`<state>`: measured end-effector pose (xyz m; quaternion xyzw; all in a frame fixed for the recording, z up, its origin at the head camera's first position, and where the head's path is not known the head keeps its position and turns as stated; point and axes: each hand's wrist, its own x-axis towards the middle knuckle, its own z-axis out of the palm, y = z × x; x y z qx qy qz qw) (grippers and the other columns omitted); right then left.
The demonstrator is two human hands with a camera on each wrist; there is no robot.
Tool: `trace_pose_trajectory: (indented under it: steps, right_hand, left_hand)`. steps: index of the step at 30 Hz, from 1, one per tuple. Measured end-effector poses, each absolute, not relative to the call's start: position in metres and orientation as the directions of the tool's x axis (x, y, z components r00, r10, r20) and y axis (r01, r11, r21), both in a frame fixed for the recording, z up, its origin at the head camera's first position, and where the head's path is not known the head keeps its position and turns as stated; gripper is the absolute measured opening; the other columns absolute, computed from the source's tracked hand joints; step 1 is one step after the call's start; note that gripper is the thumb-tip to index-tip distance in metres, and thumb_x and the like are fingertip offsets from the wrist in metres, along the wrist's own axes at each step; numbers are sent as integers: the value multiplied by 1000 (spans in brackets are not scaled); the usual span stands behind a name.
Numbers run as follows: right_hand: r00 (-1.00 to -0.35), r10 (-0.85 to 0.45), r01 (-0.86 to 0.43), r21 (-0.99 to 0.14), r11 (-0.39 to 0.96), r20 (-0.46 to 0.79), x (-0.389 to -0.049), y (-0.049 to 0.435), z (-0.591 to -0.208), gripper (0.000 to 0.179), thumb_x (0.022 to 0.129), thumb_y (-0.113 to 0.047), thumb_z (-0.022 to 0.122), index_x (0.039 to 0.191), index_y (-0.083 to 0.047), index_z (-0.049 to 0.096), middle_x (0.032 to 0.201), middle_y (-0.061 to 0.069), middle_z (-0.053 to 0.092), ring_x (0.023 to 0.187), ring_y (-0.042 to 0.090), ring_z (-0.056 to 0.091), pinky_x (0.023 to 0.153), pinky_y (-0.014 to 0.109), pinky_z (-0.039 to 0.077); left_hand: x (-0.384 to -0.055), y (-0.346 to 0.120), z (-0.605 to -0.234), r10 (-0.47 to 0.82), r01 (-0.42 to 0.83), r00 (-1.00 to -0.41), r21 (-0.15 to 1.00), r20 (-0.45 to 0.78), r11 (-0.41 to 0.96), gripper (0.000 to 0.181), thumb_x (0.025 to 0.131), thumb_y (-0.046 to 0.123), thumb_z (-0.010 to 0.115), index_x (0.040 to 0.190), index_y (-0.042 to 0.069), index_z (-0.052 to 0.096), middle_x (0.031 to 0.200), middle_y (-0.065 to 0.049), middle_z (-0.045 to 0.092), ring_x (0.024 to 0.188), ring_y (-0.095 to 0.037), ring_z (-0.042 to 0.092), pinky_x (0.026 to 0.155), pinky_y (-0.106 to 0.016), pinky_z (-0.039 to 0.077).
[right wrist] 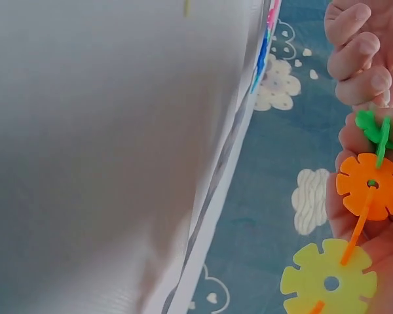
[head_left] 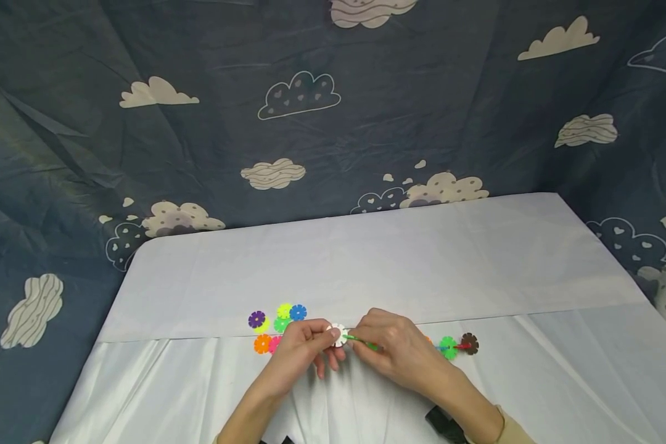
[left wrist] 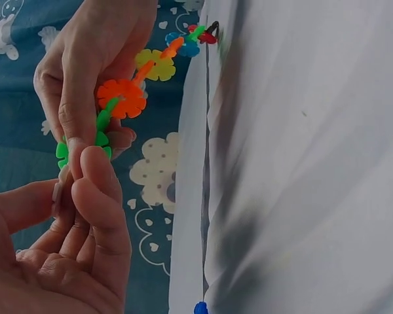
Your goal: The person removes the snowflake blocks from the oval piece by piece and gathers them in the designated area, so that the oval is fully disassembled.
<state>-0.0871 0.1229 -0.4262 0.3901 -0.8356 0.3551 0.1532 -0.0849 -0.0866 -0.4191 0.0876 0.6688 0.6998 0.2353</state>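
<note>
Between thumb and fingers of my left hand (head_left: 302, 348) is a white flower-shaped interlocking disc (head_left: 340, 335), face up in the head view. My right hand (head_left: 396, 348) pinches a green disc (head_left: 366, 343) edge-on, its tip right at the white disc's rim. That green disc is the end of a chain of linked discs. In the left wrist view an orange disc (left wrist: 122, 98) and a yellow disc (left wrist: 156, 65) follow it. The chain runs out past my right hand to a green disc (head_left: 448, 348) and a brown disc (head_left: 469, 343). Fingers mostly hide the white disc in the left wrist view.
Loose discs lie left of my hands on the white-covered table (head_left: 200, 283): purple (head_left: 256, 319), orange (head_left: 263, 343), blue (head_left: 298, 312) and several more. A dark cloud-patterned cloth (head_left: 211, 142) hangs behind. A black object (head_left: 444, 424) sits below my right wrist.
</note>
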Motion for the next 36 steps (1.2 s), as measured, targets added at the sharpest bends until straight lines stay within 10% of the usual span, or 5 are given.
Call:
trace_pose_trajectory:
  steps: [20,36]
  right_hand:
    - [-700,-638,-693,-521,498,320,-83,124,-425,7,93,-12,66,90,-18,69,84,-18,52,75,1,47,66,17,43]
    - [-757,-556,-648,-508,568,344,-89,133,-423,11,100,-22,60,104,-18,69,95,-17,56,88,2,50,74,25,47]
  left_hand:
    - [-88,-105,-413,526,-98,-820,961,-225,259,29,100,13,54,79,-8,55,64,-7,57,50,-19,44,44,-25,39]
    - [-98,-121,-409,287,-102,-940,954,-185,280,28,104,18,48,89,-3,59,79,-13,59,73,-29,54,52,-30,48]
